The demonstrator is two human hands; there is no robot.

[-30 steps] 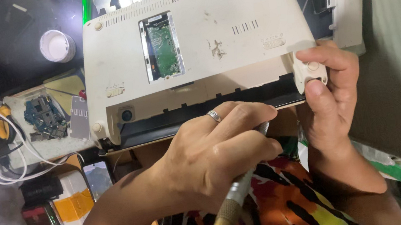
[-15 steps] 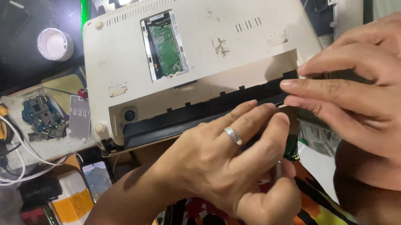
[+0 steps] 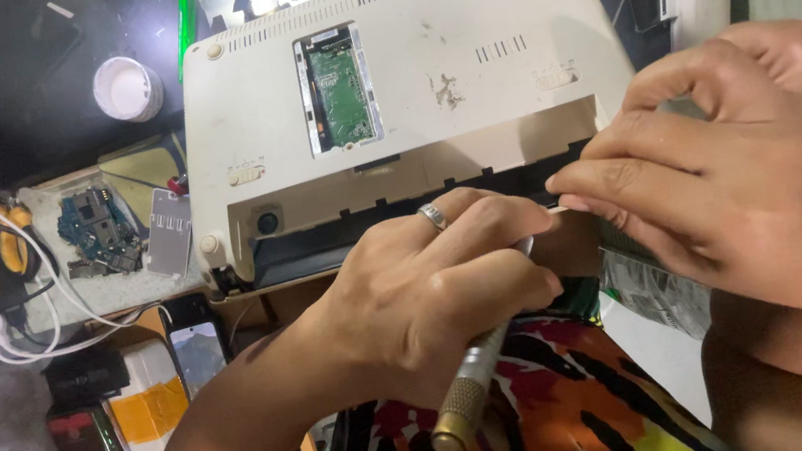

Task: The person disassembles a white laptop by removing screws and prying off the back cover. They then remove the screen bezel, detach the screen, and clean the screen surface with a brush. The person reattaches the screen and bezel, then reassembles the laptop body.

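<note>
Your left hand [image 3: 430,303] stays closed around the knurled metal tool [image 3: 471,394], its tip now hidden at the dark open edge of the upturned cream laptop base [image 3: 425,82] resting before you. Your right hand [image 3: 729,188], which a second ago gripped the casing's corner, now pinches a small pale sliver [image 3: 557,208] just beside that tip, so the work has narrowed to the seam.

White round lid [image 3: 128,88], blue circuit board [image 3: 98,232], white cable [image 3: 23,261], black phone [image 3: 196,348]
</note>
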